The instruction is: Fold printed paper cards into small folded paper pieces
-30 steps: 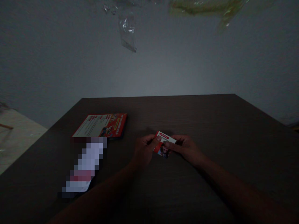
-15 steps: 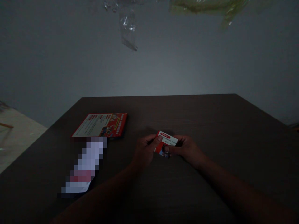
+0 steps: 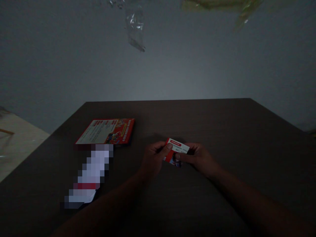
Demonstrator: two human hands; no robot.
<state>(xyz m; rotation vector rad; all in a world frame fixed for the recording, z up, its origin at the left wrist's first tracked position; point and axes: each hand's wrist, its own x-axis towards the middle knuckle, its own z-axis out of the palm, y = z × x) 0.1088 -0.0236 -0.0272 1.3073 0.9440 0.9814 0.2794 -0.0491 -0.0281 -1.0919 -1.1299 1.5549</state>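
Note:
Between my two hands is a small red and white printed card [image 3: 178, 148], tilted, with a picture along its lower part; whether it is one card or a thin stack I cannot tell. My left hand [image 3: 154, 158] pinches its left edge, thumb on top. At its right side my right hand [image 3: 201, 158] is closed on it, the thumb lying over the picture and the other fingers mostly hidden behind. Both hands are just above the dark table [image 3: 197, 121].
Left of my hands lies a flat red and white printed box [image 3: 106, 131]. Nearer me, a pixelated, phone-like bright item [image 3: 93, 171] rests beside my left forearm. Behind the table rises a grey wall [image 3: 172, 65] with a clear plastic bag [image 3: 135, 28] hanging on it.
The card has shifted very slightly to the right in my hands, and my right thumb has moved a little with it. The rest of the table stays the same.

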